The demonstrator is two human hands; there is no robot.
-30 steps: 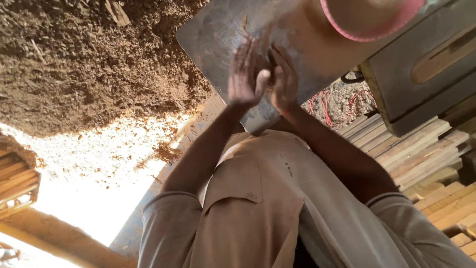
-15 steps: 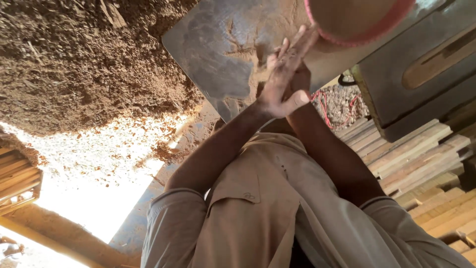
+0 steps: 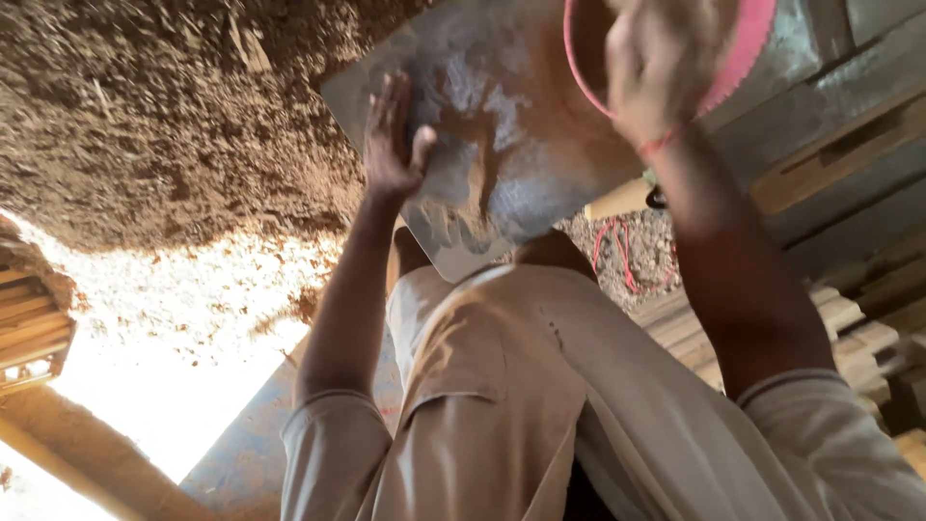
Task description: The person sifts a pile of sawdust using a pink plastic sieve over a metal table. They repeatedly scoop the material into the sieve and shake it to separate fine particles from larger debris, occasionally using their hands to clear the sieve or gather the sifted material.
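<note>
Head view: left palm is sweeping a dusty metal plate, right hand is at a pink-rimmed bowl

Left hand (image 3: pixel 391 135) is lying open and flat, fingers stretched and close together, and it is pressing on the left part of the grey metal plate (image 3: pixel 521 207). Right hand (image 3: pixel 656 68) is reaching higher, with a red band at the wrist, and it is covering the front rim of the pink-rimmed bowl (image 3: pixel 741 58). This hand is blurred, so I cannot tell if it is gripping the rim or only touching it.

A thin film of brown sawdust (image 3: pixel 482 159) is lying on the plate between the two hands, with paler streaks around it where the metal is showing through. The bowl is sitting at the upper right edge of the plate.

As I am judging it, the person is wiping the loose dust over the plate with the open palm while the other hand is minding the bowl. A further stroke is asking for a flat palm kept low on the metal, and for the bowl held steady.

Around this, a big sawdust heap (image 3: pixel 145 116) is filling the upper left, just beside the plate. Below the plate a red cord (image 3: pixel 617 256) is lying on gravel, and wooden slats (image 3: pixel 858 338) are stacked on the right. The beige shirt (image 3: pixel 521 386) of the person is filling the lower part
</note>
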